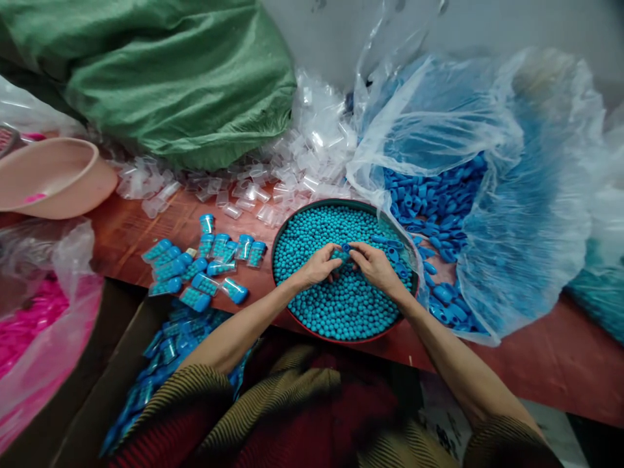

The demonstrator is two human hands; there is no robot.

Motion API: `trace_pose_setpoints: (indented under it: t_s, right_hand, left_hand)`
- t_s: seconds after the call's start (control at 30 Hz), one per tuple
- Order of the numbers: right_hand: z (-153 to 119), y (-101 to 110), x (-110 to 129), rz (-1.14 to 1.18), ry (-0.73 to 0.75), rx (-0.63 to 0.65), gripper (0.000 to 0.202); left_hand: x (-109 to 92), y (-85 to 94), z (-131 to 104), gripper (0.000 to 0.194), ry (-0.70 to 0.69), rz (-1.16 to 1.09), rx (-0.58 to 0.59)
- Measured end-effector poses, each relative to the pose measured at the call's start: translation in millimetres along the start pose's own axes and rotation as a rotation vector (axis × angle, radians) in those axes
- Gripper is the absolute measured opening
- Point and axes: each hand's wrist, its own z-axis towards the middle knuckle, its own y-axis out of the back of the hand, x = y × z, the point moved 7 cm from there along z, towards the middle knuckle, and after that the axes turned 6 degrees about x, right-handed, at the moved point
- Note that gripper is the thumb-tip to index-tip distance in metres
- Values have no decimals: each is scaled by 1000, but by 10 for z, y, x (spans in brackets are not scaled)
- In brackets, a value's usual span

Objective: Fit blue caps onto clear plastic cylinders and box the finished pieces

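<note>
Head view: small tub (340,256) is held by left hand (318,266), blue cap (346,247) by right hand (375,263); both are best kept straight.

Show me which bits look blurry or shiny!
Head view: the striped sleeves look smeary; head view: the big see-through bag on the right looks soft and streaky; head view: white glare spots sit on the clear plastic containers; head view: the turquoise beads look sharper.
</note>
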Motion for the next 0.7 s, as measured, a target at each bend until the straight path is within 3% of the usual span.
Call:
trace_pose_setpoints:
  t_s: [0.13, 0.27, 0.43, 0.6, 0.7]
  right_hand:
    - [73, 123, -147, -55, -62, -106, 36]
    - [100, 231, -250, -72, -87, -53, 42]
    - [-12, 399, -37, -440, 132, -26, 44]
    - [-50, 61, 246, -817, 334, 205, 55]
    - [55, -194, 338, -912, 418, 329, 48]
  left_hand:
    - [17, 37, -52, 32, 31, 19, -23]
    - [54, 172, -142, 32, 72, 21, -85]
    - [22, 300, -253, 32, 54, -13, -114]
    - [6, 386, -334, 35, 27, -11, -124]
    - [-6, 438, -389, 36, 31, 10, -142]
